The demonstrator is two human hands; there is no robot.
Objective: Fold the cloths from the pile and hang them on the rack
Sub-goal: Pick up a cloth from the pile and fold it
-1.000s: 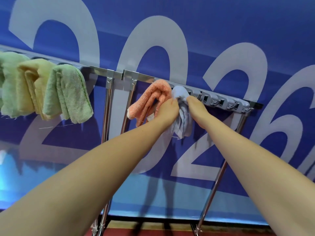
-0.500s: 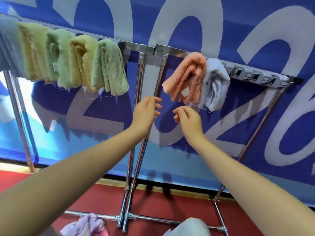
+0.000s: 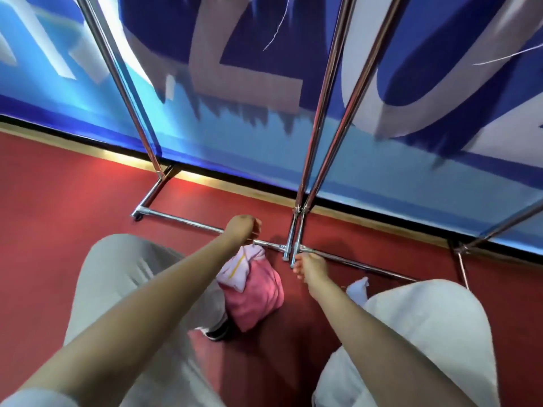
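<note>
Head view, blurry: both hands reaching down toward the pile (image 3: 249,292) of pink and lilac cloths on the red floor (image 3: 58,195), beside the rack (image 3: 188,221) base bar. Left hand (image 3: 242,229) loosely curled, holding nothing. Right hand (image 3: 311,267) looks relaxed and empty, hard to be sure. Step: fetching the next cloth. Next: grip one, lift, fold.

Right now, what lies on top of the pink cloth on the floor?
A pale lilac cloth lies on the far end of the pink cloth. The left forearm covers its near-left edge, so anything beneath there stays unseen.
</note>
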